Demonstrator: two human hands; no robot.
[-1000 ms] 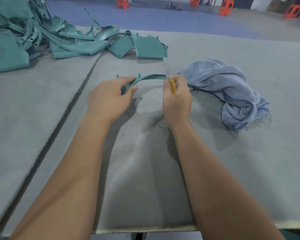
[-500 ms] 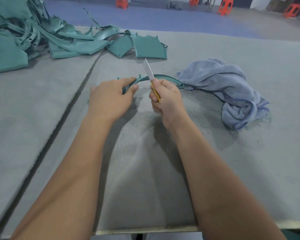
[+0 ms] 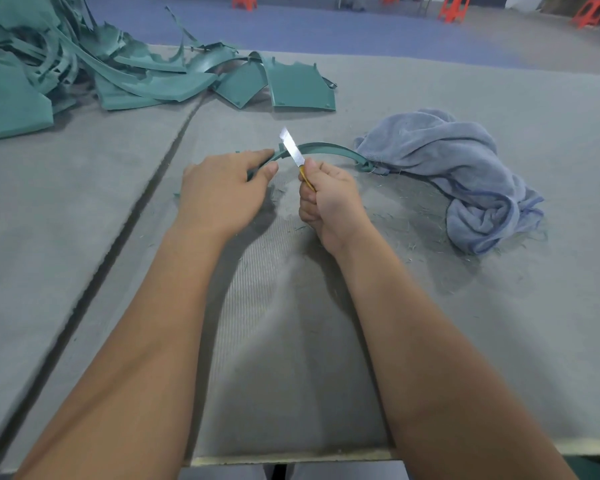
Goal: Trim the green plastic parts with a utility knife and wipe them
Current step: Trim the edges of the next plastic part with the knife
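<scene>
While the left hand pinches one end of a curved green strip between thumb and fingers, the right hand is curled in a fist around the yellow handle of a utility knife. The knife's silver blade points up and away from the person and crosses the strip close to the left hand's fingertips. The strip arches from that grip toward the right, and its far end comes down on the table right at the edge of a crumpled blue cloth. Both forearms reach in from the near edge of the table, which is covered in grey felt-like fabric. Fine green shavings lie scattered on the covering around the right hand and beside the cloth. A dark seam runs from the near left corner toward the far edge. Beyond it, at the far left corner, sits a heap of green plastic parts, flat panels and long bent strips tangled together. Past the far edge, orange stools stand on a blue floor.
</scene>
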